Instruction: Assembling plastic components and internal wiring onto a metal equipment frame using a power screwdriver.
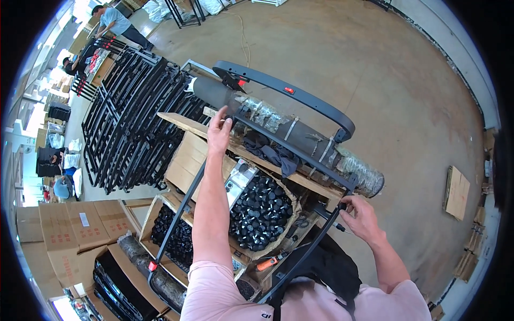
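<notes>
Left hand (219, 134) is gripping the black frame (300, 155) steady at the tabletop's far edge while right hand (360, 214) is pinching a screw (338, 207) at its corner.

The person wears a pale pink short-sleeved shirt (225, 294) with both forearms bare.

Matt black metal frame (300, 152), rough wooden board (184, 124), brown cardboard box (188, 160).

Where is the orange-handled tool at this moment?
In the head view, the orange-handled tool lies low in the middle, below the box of black knobs and just left of the black frame tube.
</notes>
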A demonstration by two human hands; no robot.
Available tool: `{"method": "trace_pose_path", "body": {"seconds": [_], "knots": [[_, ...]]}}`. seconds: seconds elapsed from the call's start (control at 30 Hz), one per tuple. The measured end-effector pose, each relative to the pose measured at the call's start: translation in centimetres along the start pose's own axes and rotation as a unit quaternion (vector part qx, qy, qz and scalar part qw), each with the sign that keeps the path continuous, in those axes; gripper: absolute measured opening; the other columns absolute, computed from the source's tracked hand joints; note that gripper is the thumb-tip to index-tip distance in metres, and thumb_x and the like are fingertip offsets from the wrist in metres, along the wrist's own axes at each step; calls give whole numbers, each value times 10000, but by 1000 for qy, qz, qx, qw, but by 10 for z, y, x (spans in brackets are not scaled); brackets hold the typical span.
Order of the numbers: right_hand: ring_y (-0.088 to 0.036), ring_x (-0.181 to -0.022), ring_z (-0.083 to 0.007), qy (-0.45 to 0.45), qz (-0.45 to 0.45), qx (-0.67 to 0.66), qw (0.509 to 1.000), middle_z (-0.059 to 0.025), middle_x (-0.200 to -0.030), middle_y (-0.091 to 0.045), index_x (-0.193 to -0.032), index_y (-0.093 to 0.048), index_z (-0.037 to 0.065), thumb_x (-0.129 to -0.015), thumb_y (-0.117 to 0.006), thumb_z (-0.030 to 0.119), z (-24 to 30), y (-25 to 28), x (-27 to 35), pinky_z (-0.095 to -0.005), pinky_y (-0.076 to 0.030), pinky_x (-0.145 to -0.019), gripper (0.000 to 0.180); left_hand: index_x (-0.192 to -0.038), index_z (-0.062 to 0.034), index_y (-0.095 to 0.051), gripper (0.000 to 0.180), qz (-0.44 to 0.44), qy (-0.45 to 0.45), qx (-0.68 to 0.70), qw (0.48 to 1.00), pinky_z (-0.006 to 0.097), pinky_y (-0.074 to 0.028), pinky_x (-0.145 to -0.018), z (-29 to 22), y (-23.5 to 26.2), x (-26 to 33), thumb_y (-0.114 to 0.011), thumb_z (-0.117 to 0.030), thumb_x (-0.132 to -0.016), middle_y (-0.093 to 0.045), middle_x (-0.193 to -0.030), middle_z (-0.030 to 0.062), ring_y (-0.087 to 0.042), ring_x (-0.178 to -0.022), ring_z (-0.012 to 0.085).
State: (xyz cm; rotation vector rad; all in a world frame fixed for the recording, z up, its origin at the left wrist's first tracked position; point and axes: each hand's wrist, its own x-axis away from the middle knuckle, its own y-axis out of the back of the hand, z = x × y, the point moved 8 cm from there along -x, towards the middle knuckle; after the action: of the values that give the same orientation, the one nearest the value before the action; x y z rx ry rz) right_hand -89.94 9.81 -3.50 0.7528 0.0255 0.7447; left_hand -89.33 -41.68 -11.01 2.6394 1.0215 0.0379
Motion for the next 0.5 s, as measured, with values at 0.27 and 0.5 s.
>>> {"method": "trace_pose_path", "body": {"seconds": [0.27, 0.5], "knots": [[-683, -875, -271, 5, -79, 51, 996, -120, -977, -683, -1174, -701, 36, -870, -755, 76, -12, 23, -3, -392, -566, -791, 311, -1270, -44, -713, 325, 27, 0, 13, 1000, 318, -420, -1113, 12, -2, -4, -449, -59, -1080, -676, -1304, 72, -589, -1244, 175], [-685, -901, -215, -9, -102, 64, 993, -95, -1142, -655, -1199, -689, 23, -903, -723, 36, -22, 30, -9, -345, -576, -801, 299, -1223, -129, -779, 249, -17, -39, -91, 995, 315, -476, -995, 1, -1, -9, -645, -179, -1020, -673, -1146, 86, -614, -1039, 202]]}}
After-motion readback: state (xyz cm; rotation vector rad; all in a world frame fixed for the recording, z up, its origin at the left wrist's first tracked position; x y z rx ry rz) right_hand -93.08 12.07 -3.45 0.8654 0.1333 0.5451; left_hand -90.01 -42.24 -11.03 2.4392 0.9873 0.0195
